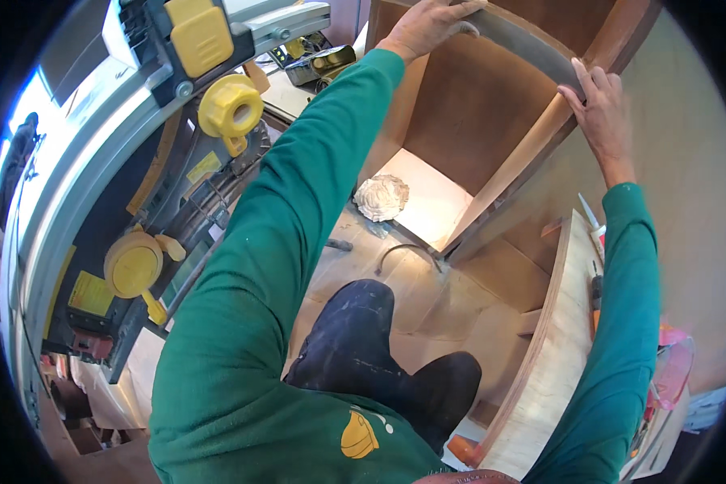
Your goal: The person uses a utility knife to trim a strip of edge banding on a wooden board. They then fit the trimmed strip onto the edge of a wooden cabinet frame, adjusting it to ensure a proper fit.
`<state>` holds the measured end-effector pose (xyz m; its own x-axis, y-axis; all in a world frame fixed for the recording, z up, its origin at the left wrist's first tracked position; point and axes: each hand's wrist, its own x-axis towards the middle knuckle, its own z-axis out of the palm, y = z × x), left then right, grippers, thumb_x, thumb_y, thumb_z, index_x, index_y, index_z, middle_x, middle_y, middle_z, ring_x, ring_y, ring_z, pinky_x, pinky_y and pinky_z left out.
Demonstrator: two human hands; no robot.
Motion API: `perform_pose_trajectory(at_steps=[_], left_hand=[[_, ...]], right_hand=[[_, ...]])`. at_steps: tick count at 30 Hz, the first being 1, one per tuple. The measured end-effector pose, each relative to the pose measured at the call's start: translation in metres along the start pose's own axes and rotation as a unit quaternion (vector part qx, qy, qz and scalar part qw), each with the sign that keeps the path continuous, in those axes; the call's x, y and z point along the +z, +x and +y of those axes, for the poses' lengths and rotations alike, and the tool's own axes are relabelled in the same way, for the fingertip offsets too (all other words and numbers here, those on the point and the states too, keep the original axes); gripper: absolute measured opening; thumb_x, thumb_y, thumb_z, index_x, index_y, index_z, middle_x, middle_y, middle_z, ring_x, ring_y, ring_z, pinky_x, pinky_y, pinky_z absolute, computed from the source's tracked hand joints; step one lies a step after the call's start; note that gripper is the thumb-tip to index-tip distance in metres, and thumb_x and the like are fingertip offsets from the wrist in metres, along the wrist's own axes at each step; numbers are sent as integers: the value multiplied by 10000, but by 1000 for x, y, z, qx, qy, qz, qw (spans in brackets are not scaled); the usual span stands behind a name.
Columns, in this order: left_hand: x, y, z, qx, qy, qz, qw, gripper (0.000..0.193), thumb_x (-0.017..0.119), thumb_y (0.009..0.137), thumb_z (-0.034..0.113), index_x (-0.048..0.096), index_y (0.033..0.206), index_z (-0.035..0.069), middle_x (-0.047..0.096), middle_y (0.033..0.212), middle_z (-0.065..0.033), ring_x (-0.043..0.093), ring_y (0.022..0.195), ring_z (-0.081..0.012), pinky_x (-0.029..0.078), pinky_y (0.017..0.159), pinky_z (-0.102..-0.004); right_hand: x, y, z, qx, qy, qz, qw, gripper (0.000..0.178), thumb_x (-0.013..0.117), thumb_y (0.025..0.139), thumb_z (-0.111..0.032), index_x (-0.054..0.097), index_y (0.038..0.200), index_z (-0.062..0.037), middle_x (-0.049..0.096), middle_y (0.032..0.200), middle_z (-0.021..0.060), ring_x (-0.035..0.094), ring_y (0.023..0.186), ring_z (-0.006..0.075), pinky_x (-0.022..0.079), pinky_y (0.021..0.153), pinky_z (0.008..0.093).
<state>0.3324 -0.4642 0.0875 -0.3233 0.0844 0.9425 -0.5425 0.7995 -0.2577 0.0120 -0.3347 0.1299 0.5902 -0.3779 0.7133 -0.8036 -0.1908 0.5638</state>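
A grey flat strip spans the front of a brown wooden cabinet, its line looking curved in this view. My left hand grips the strip near its left end, fingers bent over it. At the other end, my right hand has its thumb and fingers closed around the strip beside the cabinet's right upright. Both arms reach up and forward in green sleeves. What the strip is made of I cannot tell. Below, a pale ruffled bundle lies by the cabinet's white bottom.
A large saw machine with yellow knobs stands close on my left. On the right, a plywood panel stands on edge beside a nozzled tube and a pink bag. A dark curved piece lies on the brown floor covering.
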Motion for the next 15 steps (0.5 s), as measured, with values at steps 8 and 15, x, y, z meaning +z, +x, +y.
perform_pose_trajectory(at_steps=[8,15], left_hand=[[-33,-29,-32,-31,120,-40,991,625,784,809,111,603,1407,104,577,1304,-107,518,1313,-372,418,1120,-507],[-24,-33,-42,-43,94,-38,994,534,760,827,80,676,1340,203,648,1232,-20,588,1219,-292,458,1085,-450]], right_hand=[[-5,5,-5,-2,54,-10,998,509,761,908,-302,633,1343,-71,599,969,84,566,931,286,539,848,409],[-18,4,-10,8,92,-23,995,488,778,894,-253,635,1318,-57,625,992,99,569,959,306,525,878,423]])
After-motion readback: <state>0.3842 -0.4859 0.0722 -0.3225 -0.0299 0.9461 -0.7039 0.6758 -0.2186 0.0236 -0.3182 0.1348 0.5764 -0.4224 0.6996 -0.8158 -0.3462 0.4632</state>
